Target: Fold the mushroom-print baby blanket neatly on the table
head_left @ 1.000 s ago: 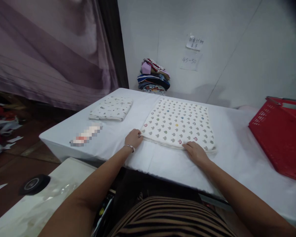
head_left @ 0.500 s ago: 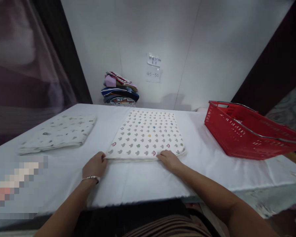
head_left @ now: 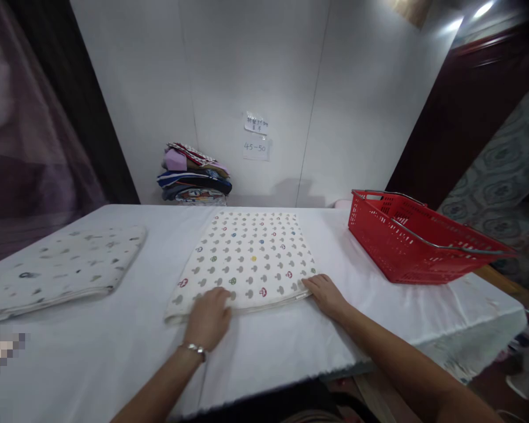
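A folded white cloth with a mushroom print (head_left: 251, 255) lies flat in the middle of the white-covered table (head_left: 255, 352). My left hand (head_left: 209, 317), with a bracelet at the wrist, is over the cloth's near edge, left of its middle; it is blurred, and its fingertips are partly hidden. At the cloth's near right corner rests my right hand (head_left: 328, 295), its fingers together on the edge. To the left lies a second folded white cloth (head_left: 70, 264) with small scattered prints; neither hand touches it.
A red plastic basket (head_left: 414, 247) with metal handles stands on the right side of the table. At the back wall is a stack of folded fabrics (head_left: 196, 176), with paper notes (head_left: 255, 147) on the wall beside it. A dark curtain hangs at the left.
The view has turned to the right. My left hand has left the cloth's near left corner and moved inward over the near edge. My right hand has shifted to the near right corner.
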`<state>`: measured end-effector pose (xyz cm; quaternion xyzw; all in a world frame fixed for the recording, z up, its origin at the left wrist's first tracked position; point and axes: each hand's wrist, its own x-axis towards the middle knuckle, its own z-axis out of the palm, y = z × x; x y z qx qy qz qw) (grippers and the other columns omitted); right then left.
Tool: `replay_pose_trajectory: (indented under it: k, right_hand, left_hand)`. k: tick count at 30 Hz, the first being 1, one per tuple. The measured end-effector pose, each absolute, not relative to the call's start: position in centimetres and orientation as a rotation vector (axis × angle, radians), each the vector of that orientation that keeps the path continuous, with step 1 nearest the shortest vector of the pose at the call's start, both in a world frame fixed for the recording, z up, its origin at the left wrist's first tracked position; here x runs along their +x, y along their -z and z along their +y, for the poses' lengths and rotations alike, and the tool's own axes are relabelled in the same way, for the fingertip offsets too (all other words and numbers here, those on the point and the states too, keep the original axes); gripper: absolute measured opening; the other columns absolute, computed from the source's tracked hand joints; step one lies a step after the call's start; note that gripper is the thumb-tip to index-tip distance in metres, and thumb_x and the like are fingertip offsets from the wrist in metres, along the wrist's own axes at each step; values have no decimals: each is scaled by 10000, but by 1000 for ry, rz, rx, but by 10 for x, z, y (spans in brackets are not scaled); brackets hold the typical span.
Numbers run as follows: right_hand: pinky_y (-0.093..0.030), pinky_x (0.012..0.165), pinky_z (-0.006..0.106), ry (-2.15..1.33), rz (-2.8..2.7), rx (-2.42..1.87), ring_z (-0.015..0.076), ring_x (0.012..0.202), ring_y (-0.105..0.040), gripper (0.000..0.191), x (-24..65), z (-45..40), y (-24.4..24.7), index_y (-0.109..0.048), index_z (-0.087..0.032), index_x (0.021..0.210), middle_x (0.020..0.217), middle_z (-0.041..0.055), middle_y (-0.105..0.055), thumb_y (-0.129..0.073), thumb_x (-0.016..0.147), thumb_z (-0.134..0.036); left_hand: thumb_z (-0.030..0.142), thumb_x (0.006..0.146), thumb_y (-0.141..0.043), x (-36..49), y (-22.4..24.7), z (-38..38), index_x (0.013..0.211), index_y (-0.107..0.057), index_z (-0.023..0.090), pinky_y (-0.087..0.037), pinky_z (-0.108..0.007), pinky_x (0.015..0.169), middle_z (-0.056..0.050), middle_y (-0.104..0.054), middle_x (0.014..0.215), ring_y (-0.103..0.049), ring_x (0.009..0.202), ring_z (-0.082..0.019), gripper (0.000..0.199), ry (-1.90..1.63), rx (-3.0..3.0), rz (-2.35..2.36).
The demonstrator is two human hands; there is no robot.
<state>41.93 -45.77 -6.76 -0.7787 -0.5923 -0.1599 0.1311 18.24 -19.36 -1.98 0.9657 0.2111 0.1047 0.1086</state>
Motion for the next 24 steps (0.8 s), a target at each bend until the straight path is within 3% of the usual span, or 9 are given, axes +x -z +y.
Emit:
replay_pose_trajectory:
  k: [4,9,13,19,24]
  right_hand:
    - [-400,857,406,494,-1667,-2252,234,979,-532,411,436,-466,70,-544,-174,1157,1043,110,-619,-438,789,-26]
    - [-415,829,391,540,-1729,-2095,226,946,-537,310,448,-467,69,-559,-174,1050,978,111,-622,-433,798,-46]
    - [-408,787,369,532,-1762,-2057,202,818,-535,188,452,-462,63,-564,-173,950,829,77,-615,-442,829,-97]
    - [-375,821,357,395,-1751,-2148,163,741,-527,174,455,-457,58,-569,-183,873,750,23,-591,-451,789,-85]
    - [-405,745,317,315,-1731,-2171,160,705,-519,134,458,-456,56,-545,-184,726,690,13,-567,-454,763,-93]
  left_hand:
    - [237,766,-515,233,31,-258,1153,-530,215,-348,-411,955,-90,-547,1204,-479,1107,-250,388,-223,2829,229]
    - [280,778,-536,283,38,-296,1131,-497,211,-353,-438,916,-110,-538,1157,-468,1086,-273,363,-181,2882,5]
    - [271,788,-522,311,36,-312,1084,-506,178,-374,-459,901,-130,-538,1118,-464,1089,-292,311,-198,2896,26]
    - [291,788,-522,336,37,-336,1095,-522,171,-407,-461,886,-139,-533,1133,-490,1073,-289,329,-218,2868,67]
    - [224,852,-400,351,35,-341,1067,-565,160,-446,-426,847,-151,-580,1090,-553,1027,-268,278,-93,2852,150]
